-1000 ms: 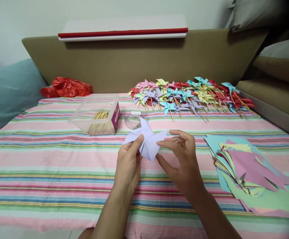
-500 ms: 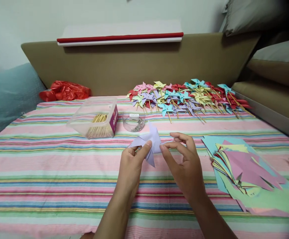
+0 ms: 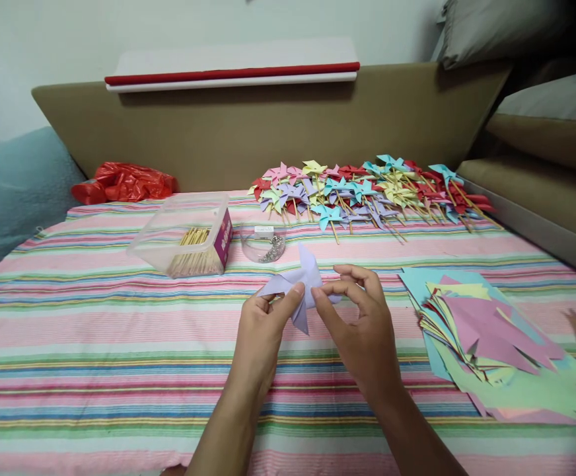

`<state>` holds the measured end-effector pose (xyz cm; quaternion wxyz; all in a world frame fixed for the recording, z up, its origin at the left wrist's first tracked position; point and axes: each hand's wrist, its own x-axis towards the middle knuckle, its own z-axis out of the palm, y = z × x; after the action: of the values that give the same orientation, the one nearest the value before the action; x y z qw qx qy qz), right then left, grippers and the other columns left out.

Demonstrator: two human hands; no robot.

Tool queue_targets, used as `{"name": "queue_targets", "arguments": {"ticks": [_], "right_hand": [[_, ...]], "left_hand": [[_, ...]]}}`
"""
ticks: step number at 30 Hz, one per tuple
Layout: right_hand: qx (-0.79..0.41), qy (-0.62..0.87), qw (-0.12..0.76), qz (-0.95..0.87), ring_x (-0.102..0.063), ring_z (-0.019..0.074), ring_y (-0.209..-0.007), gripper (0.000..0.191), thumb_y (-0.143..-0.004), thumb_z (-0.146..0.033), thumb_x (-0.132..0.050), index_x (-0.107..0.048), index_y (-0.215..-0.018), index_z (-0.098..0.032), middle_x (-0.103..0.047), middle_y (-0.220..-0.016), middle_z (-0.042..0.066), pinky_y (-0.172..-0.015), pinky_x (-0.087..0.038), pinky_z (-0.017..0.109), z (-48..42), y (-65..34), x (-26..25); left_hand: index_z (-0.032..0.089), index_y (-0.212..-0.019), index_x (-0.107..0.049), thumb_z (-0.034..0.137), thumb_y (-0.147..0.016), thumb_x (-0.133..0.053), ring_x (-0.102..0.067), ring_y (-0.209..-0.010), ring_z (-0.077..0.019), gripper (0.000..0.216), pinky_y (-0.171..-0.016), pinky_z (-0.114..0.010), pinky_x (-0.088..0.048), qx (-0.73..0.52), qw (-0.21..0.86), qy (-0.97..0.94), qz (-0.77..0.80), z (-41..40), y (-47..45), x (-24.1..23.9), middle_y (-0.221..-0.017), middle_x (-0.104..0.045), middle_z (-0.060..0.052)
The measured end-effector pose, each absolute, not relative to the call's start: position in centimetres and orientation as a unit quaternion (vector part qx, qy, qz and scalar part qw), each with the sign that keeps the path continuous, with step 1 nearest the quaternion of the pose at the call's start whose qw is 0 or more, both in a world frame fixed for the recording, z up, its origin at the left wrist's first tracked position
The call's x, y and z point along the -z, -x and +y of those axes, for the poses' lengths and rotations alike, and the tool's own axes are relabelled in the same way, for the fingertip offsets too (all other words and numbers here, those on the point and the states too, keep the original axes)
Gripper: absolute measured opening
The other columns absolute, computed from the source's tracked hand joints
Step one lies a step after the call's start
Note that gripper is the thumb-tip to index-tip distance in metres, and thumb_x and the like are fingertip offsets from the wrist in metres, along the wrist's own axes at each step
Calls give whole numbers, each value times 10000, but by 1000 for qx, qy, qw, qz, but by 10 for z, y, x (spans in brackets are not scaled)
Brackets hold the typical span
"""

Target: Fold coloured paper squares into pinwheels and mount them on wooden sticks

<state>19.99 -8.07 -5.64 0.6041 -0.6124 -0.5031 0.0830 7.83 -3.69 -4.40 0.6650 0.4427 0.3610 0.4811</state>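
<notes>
A lavender paper pinwheel (image 3: 310,268) is held between my two hands over the striped cloth. My left hand (image 3: 267,327) is closed on it, its thumb pressing the folded middle and the fingers behind. At the pinwheel's right side, my right hand (image 3: 360,330) pinches a blade between thumb and index finger; the other fingers are bent and apart. No stick shows on this pinwheel. Just beyond it stands a round clear container (image 3: 263,248) with small metal pins and a little white box inside.
A clear plastic box (image 3: 152,241) with wooden sticks stands at left, before a red plastic bag (image 3: 127,182). Finished pinwheels (image 3: 362,192) on sticks are piled at the back. Cut coloured paper (image 3: 496,330) lies stacked at right. A brown padded backrest (image 3: 248,132) rises behind.
My right thumb and index finger have moved slightly left, bringing the right blade in towards the pinwheel's middle. The left hand keeps its hold. The whole view has shifted a little.
</notes>
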Motion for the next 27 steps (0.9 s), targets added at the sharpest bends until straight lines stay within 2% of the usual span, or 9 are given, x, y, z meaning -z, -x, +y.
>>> {"name": "queue_targets", "arguments": {"ticks": [5,11,19,27], "right_hand": [[-87,614,601,-505,-559,295,-1189,91,-850,-320,-697,-716,-817,-237,-581,-1144,96,-1011,-449,515,-80,-199,56],[-107,613,613,-487,-565,290,-1175,98,-843,-318,-699,-711,-806,-227,-575,-1125,92,-1009,-448,514,-79,-196,54],[-104,618,626,-463,-576,284,-1148,88,-831,-314,-706,-696,-811,-228,-569,-1141,87,-991,-461,509,-79,-193,57],[-99,617,630,-462,-577,272,-1143,94,-844,-308,-701,-692,-803,-223,-569,-1129,84,-993,-462,487,-79,-189,57]], "left_hand": [[166,-1049,-797,322,-845,-767,-679,-882,-182,259,-768,-242,-512,-476,666,-451,354,-37,-78,44,-915,-781,-62],[161,-970,-799,321,-836,-777,-675,-894,-184,210,-786,-243,-518,-478,667,-448,355,-36,-77,45,-914,-780,-62],[165,-1018,-810,335,-810,-794,-685,-841,-204,269,-775,-284,-535,-461,679,-454,347,-37,-79,45,-906,-782,-78],[149,-901,-813,337,-750,-840,-677,-782,-196,243,-758,-283,-527,-479,668,-436,366,-38,-80,45,-838,-771,-68]]}}
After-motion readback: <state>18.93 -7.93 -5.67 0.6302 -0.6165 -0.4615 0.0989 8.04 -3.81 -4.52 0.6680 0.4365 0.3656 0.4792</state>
